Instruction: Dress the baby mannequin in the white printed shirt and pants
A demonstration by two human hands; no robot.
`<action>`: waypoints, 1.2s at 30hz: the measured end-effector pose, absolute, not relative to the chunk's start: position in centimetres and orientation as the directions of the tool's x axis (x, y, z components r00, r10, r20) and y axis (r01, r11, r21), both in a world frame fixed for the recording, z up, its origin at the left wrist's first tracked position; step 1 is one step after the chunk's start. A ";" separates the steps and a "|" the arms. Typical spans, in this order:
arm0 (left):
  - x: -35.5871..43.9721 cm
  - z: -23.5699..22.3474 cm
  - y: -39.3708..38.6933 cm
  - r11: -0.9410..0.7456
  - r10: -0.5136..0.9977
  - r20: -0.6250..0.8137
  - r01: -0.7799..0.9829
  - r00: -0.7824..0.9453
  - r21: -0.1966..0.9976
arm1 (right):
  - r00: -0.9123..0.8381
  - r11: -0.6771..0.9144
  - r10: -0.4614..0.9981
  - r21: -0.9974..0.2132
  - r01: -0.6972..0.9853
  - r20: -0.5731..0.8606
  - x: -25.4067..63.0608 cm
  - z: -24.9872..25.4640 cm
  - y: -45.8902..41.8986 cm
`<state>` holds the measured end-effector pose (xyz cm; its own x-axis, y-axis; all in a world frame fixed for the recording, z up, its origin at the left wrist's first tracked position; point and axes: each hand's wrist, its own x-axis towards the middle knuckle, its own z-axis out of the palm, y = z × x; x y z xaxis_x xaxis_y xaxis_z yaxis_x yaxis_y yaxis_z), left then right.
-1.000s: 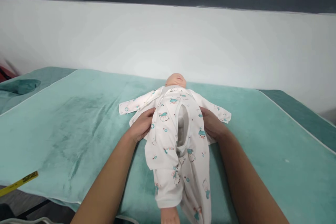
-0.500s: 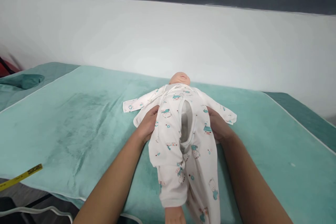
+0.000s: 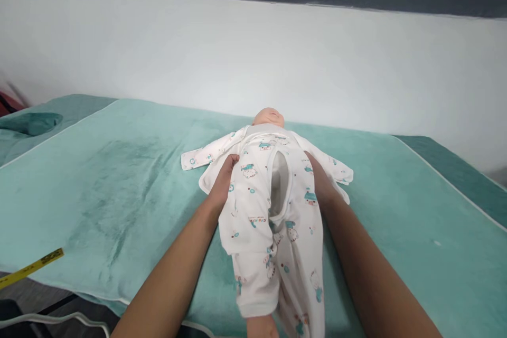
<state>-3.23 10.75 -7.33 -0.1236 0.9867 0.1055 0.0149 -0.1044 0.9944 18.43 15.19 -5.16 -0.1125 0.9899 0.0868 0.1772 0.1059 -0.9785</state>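
A baby doll (image 3: 269, 116) lies on its back on a teal towel (image 3: 119, 190), head toward the wall. It wears a white printed romper (image 3: 253, 206) that gapes open down the front. My left hand (image 3: 222, 182) wraps around the doll's torso on the left side, fingers tucked under the cloth. On the right side of the torso my right hand (image 3: 319, 182) holds the doll the same way, partly hidden by the romper. One bare doll foot (image 3: 257, 327) sticks out of a romper leg at the bottom edge.
A white wall (image 3: 253, 63) rises just behind the padded table. A darker teal cloth (image 3: 29, 122) lies bunched at the far left. A yellow tape measure (image 3: 31, 268) hangs off the front left edge.
Both hands have slid a little further up the doll's sides, and the doll with its romper has shifted slightly toward the wall.
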 end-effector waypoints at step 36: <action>-4.0 -8.7 15.5 -0.296 0.916 0.344 0.233 -0.207 0.926 | -0.155 0.553 0.814 -0.665 0.502 0.559 19.2 -8.4 20.0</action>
